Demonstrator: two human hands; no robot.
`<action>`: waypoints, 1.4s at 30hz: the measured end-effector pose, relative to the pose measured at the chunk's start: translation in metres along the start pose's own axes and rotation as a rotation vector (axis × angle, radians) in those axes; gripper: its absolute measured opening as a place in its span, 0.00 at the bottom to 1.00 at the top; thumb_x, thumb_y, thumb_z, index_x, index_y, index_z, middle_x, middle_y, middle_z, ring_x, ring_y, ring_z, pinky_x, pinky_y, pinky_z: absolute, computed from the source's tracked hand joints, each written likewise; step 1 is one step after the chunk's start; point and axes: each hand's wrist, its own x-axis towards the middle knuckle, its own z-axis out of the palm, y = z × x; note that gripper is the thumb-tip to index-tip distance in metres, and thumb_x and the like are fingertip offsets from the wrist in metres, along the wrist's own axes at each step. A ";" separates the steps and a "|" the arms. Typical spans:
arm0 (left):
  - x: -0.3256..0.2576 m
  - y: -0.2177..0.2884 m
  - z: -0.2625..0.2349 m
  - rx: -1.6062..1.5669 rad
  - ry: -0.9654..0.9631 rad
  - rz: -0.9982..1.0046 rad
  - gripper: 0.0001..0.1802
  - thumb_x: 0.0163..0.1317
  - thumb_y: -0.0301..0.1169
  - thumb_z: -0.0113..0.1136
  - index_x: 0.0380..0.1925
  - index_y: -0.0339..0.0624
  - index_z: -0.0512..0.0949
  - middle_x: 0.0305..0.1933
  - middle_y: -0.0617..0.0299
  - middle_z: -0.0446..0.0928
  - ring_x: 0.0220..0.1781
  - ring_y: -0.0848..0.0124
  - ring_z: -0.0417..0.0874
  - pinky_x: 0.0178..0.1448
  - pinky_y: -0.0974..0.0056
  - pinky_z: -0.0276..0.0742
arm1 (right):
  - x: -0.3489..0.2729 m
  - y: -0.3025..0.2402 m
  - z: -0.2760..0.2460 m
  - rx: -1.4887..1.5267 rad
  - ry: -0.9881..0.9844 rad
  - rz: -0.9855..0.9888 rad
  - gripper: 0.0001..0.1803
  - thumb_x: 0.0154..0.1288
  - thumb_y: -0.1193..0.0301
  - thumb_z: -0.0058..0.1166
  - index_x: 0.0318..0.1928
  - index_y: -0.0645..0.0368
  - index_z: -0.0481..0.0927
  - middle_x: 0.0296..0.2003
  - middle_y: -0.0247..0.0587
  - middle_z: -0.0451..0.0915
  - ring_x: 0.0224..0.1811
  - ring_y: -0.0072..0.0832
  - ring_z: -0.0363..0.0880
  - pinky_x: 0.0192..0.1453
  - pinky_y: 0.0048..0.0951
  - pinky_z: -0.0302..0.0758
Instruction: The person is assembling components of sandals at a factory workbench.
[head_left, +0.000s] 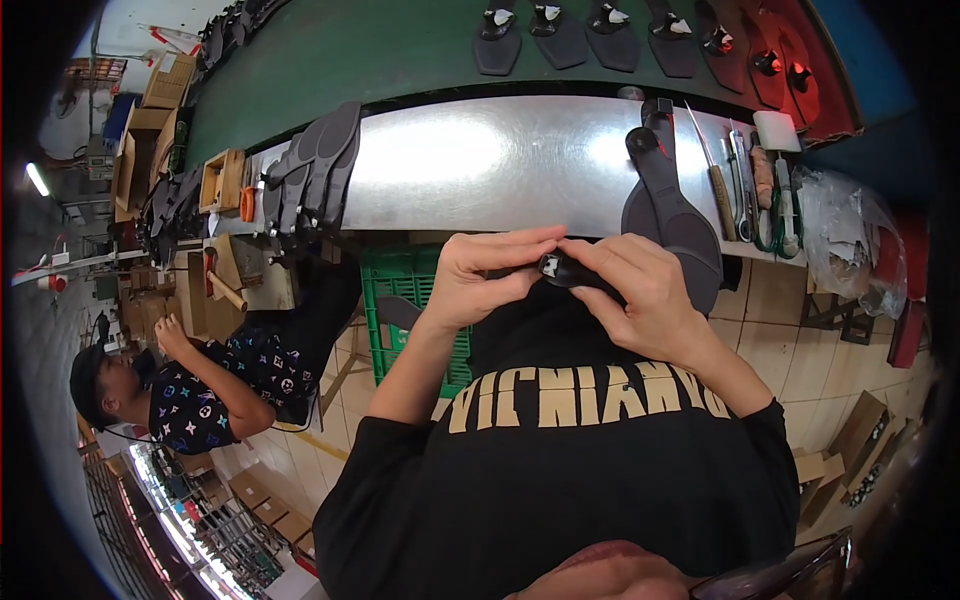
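**Both hands pinching a small black piece at chest height**

Black sleeves are rising from the lower edge and meeting in front of the chest. Left hand (pixel 478 283) is curling inward, its fingers (pixel 520 240) pressed together along the top of a small black strap piece (pixel 562 270) with a white patch at its near end. Right hand (pixel 640 292) is gripping the same piece from the other side, thumb and forefinger pinching it. That piece is sitting between the two hands, held in the air just short of the worktop (pixel 480 165) edge.

Beyond the hands, a dark sole (pixel 672 215) is lying on the shiny metal worktop, partly hanging over its near edge. Knives and scissors (pixel 745 180) are lying to its right, near a crumpled plastic bag (pixel 850 235). A stack of soles (pixel 315 170) is leaning at the worktop's left end. Further back, a green belt (pixel 400 50) is carrying a row of soles with straps (pixel 610 30). A green crate (pixel 410 300) is standing under the worktop. At the left, another person (pixel 200 380) is sitting at a bench.
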 end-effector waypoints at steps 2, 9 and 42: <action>0.003 -0.003 0.001 0.034 -0.002 -0.029 0.23 0.50 0.10 0.57 0.47 0.32 0.83 0.55 0.43 0.80 0.53 0.63 0.84 0.54 0.67 0.81 | 0.002 0.007 -0.001 0.044 -0.039 0.040 0.24 0.51 0.76 0.64 0.52 0.63 0.79 0.34 0.45 0.79 0.35 0.41 0.79 0.40 0.36 0.74; 0.006 -0.016 0.008 -0.180 0.152 -0.331 0.21 0.61 0.15 0.51 0.53 0.35 0.80 0.58 0.45 0.78 0.49 0.65 0.85 0.41 0.68 0.89 | -0.003 0.026 0.014 0.454 0.041 0.393 0.19 0.55 0.77 0.61 0.50 0.61 0.81 0.37 0.44 0.82 0.39 0.41 0.82 0.43 0.33 0.77; 0.010 -0.016 0.011 -0.371 0.326 -0.572 0.20 0.71 0.32 0.48 0.56 0.30 0.75 0.45 0.55 0.83 0.31 0.80 0.82 0.23 0.78 0.76 | 0.004 0.031 0.024 0.062 0.148 0.046 0.11 0.53 0.75 0.66 0.39 0.55 0.81 0.34 0.40 0.79 0.34 0.38 0.78 0.38 0.35 0.68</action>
